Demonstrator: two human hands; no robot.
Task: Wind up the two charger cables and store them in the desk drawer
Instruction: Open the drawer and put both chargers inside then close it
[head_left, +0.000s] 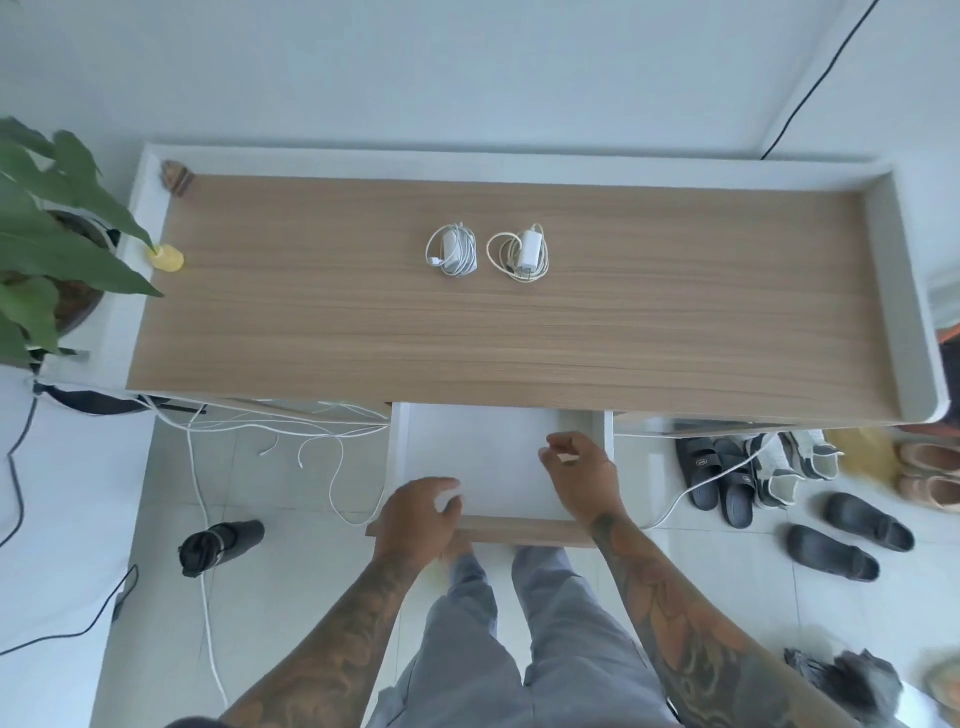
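Fingers (449, 501) of the left hand (418, 519) curl over the wooden front of the open drawer (483, 457), gripping its edge. His right hand (582, 478) hangs over the drawer's bare white floor, fingers loosely bent and slightly parted, holding nothing. Both coiled chargers, the white one (453, 251) and the yellowish one (521, 253), lie side by side on the desk (363, 322), well away from his hands.

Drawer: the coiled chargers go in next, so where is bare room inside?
The drawer floor is bare from its back wall to mid-depth. The front is crowded: left hand on the front panel, right hand over the right side.
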